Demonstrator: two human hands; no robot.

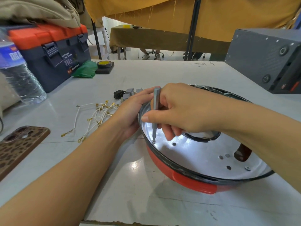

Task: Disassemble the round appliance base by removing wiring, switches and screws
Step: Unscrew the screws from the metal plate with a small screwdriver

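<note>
The round appliance base (193, 181) is a red shell with a black rim and a shiny metal inside, lying open side up on the table. My right hand (177, 110) holds a slim grey screwdriver (156, 101) upright, its tip on a screw (153, 141) at the near left of the metal floor. My left hand (132, 111) grips the base's left rim. Another screw (247, 168) sits at the right inside, among several empty holes. Loose white wires (96, 117) with brass terminals and grey and black switches (126, 94) lie on the table to the left.
A leopard-print phone (17, 145) lies at the left edge. Behind it stand a water bottle (17, 72) and an orange-lidded toolbox (53, 51), with a green bag (86, 69) and a tape roll (105, 64). A grey metal box (267, 59) stands at the back right.
</note>
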